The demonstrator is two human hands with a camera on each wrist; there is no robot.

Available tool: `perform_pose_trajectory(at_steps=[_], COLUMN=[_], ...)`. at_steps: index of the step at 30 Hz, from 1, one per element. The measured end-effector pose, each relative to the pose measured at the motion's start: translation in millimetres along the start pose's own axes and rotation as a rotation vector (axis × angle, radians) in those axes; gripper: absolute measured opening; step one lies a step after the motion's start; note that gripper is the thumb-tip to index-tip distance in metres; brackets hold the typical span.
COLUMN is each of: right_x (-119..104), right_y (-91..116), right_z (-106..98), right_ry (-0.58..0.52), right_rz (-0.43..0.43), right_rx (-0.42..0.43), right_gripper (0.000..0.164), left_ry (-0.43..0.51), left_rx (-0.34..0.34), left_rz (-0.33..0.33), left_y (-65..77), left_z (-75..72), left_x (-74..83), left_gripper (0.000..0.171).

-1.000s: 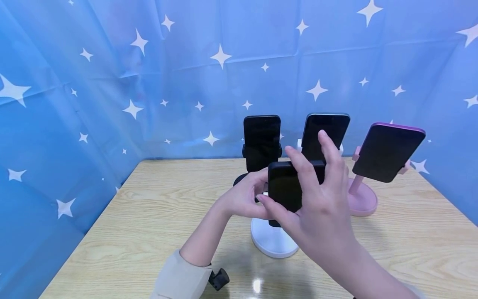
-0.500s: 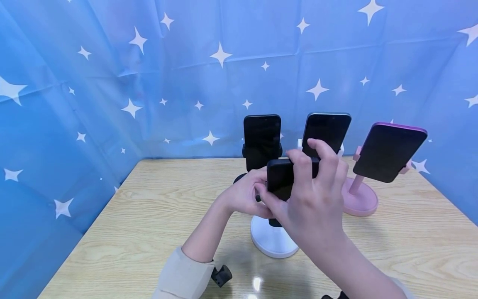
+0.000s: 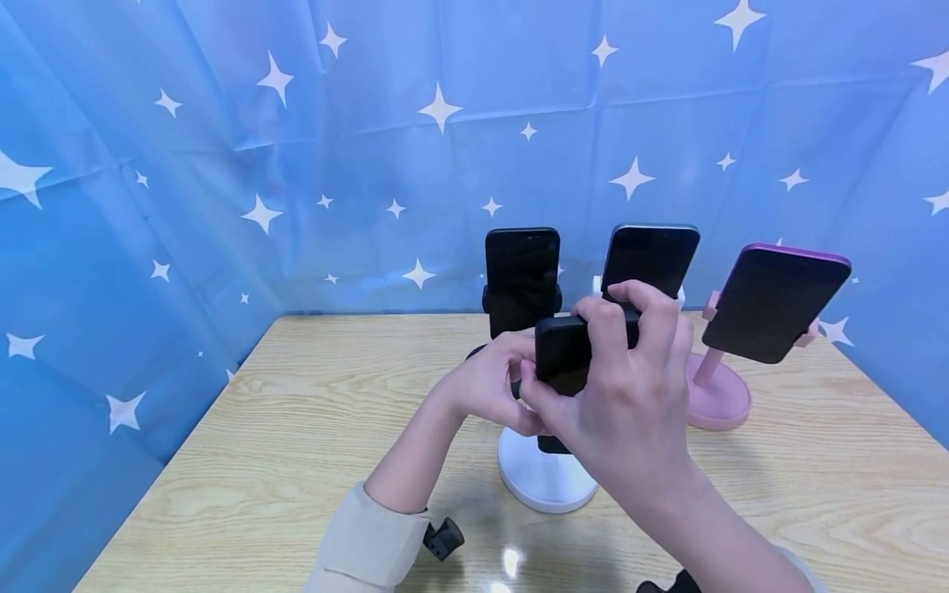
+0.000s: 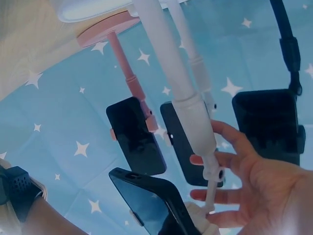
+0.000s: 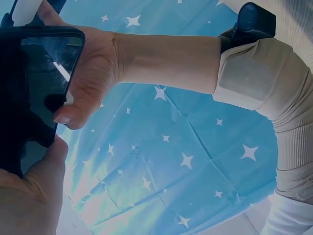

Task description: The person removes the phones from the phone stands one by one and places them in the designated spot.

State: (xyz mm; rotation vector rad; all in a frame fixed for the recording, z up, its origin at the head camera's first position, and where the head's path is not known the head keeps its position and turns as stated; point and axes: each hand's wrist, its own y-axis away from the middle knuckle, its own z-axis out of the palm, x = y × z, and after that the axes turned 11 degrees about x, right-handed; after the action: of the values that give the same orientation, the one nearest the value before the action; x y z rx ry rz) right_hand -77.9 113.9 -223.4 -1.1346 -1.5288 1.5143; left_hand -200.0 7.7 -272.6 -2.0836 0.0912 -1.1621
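Observation:
A black phone (image 3: 559,362) sits upright in the holder of a white phone stand (image 3: 547,482), facing the person. My right hand (image 3: 633,395) reaches across its screen, fingers bent over the top and right side and the thumb at the left edge. In the right wrist view, that thumb (image 5: 46,181) presses the phone's rim. Behind the phone, my left hand (image 3: 485,387) holds the stand near its head. The left wrist view shows the left hand's fingers (image 4: 230,196) curled about the thin neck beneath the thick white pole (image 4: 164,54).
Behind stand three more phones in holders: a black one (image 3: 522,280) on a black stand, one (image 3: 652,259) in a white holder, and a pink-edged one (image 3: 774,305) on a pink stand (image 3: 717,395). A blue star-patterned curtain (image 3: 371,165) backs the wooden table (image 3: 334,412).
My right hand's raised, spread fingers have come down and bent around the phone, and its thumb has drawn in to the left edge. The left hand keeps its hold on the stand.

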Motion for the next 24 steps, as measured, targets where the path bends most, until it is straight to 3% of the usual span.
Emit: perform_pose_trajectory(at_steps=[24], right_x=[3.8], right_y=[-1.7], right_z=[1.3], right_ry=[-0.038], right_rz=[-0.002], right_rx=[-0.046], right_gripper=[0.048], left_ry=[0.053], left_rx=[-0.042], left_rz=[-0.050], left_y=[-4.1], left_z=[-4.0], left_x=[3.8], left_gripper=[0.028])
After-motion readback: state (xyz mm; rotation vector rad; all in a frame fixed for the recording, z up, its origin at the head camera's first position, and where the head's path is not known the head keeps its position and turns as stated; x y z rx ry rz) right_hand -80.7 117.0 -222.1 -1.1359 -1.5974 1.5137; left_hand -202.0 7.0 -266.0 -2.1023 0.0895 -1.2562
